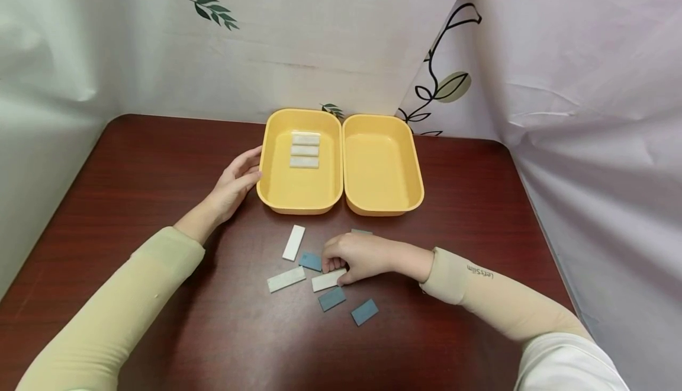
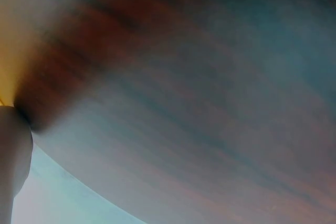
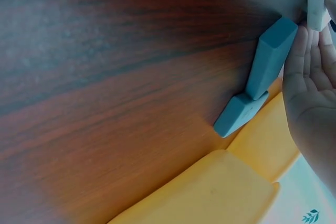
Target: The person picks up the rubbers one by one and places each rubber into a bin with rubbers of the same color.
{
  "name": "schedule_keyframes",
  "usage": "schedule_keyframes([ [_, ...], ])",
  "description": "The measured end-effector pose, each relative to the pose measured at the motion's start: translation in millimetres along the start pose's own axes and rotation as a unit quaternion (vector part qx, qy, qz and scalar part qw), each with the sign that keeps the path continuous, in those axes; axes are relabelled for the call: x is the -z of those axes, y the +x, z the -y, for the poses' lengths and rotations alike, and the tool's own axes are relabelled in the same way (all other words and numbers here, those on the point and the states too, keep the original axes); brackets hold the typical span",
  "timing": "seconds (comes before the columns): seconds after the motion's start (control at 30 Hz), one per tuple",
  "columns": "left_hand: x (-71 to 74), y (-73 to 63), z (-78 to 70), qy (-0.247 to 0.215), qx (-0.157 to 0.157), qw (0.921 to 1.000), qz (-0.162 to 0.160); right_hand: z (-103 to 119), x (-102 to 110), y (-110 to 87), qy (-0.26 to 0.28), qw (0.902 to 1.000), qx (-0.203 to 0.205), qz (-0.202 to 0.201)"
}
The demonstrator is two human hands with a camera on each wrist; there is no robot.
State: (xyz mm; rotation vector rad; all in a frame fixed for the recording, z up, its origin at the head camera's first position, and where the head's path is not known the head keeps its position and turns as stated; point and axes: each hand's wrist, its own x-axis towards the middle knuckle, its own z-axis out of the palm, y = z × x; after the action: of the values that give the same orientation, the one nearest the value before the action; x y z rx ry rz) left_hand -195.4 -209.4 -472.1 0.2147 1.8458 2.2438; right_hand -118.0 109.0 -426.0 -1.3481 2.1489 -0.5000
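Observation:
My right hand (image 1: 364, 255) pinches one end of a white rectangular block (image 1: 324, 282) low over the dark table, thumb in front and fingers behind. In the right wrist view that white block (image 3: 316, 10) shows between thumb and fingertips. Beside it lie a blue block (image 1: 310, 261), another blue block (image 1: 332, 299) and a long white block (image 1: 286, 279). My left hand (image 1: 231, 186) rests against the left side of a yellow tray (image 1: 301, 196), its fingers partly hidden by the wall. Three whitish blocks (image 1: 305, 151) lie in a row inside that tray.
A second yellow tray (image 1: 382, 198) stands against the first one's right side. Another white block (image 1: 293, 243) lies just in front of the trays, a blue block (image 1: 364, 312) nearer me. A grey-blue block (image 1: 362, 231) peeks out behind my right hand. Fabric walls enclose the table.

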Motion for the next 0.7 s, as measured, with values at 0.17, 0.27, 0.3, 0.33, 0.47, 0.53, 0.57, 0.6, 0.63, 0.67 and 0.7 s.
schedule_keyframes([
  [0.17, -0.2, -0.7, -1.3, 0.001, 0.002, 1.0, -0.001, 0.8, 1.9, 0.1, 0.02, 0.9998, -0.002, 0.006],
  [0.27, -0.3, -0.5, -1.7, 0.004, 0.005, 1.0, -0.002, 0.5, 2.8, 0.9, 0.026, 0.9996, -0.001, 0.01],
  [0.3, -0.4, -0.4, -1.8, 0.004, 0.007, 1.0, -0.003, 0.6, 3.2, 1.5, 0.026, 0.9996, -0.002, 0.011],
  [0.33, -0.3, -0.1, -1.7, 0.003, 0.007, 1.0, -0.003, 0.7, 3.7, 2.0, 0.027, 0.9996, -0.001, 0.012],
  [0.47, -0.1, 0.4, -1.7, 0.002, 0.01, 0.9999, -0.004, 1.8, 6.8, 3.7, 0.032, 0.9994, 0.005, 0.013],
  [0.53, 0.0, 0.5, -1.7, 0.002, 0.01, 0.9999, -0.005, 2.6, 8.8, 4.5, 0.036, 0.9992, 0.01, 0.011],
  [0.57, 0.0, 0.5, -1.8, 0.002, 0.01, 0.9999, -0.005, 3.2, 10.0, 4.8, 0.038, 0.9992, 0.012, 0.01],
  [0.6, 0.0, 0.4, -1.8, 0.002, 0.01, 0.9999, -0.006, 3.7, 10.9, 5.2, 0.038, 0.9991, 0.015, 0.009],
  [0.63, -0.1, 0.3, -1.8, 0.002, 0.01, 0.9999, -0.006, 4.2, 12.1, 5.4, 0.038, 0.9991, 0.018, 0.007],
  [0.67, -0.2, 0.3, -1.8, 0.002, 0.011, 0.9999, -0.006, 4.2, 13.0, 5.8, 0.038, 0.9991, 0.021, 0.004],
  [0.7, -0.1, 0.2, -1.8, 0.002, 0.011, 0.9999, -0.006, 5.2, 14.6, 5.7, 0.039, 0.999, 0.023, 0.002],
])
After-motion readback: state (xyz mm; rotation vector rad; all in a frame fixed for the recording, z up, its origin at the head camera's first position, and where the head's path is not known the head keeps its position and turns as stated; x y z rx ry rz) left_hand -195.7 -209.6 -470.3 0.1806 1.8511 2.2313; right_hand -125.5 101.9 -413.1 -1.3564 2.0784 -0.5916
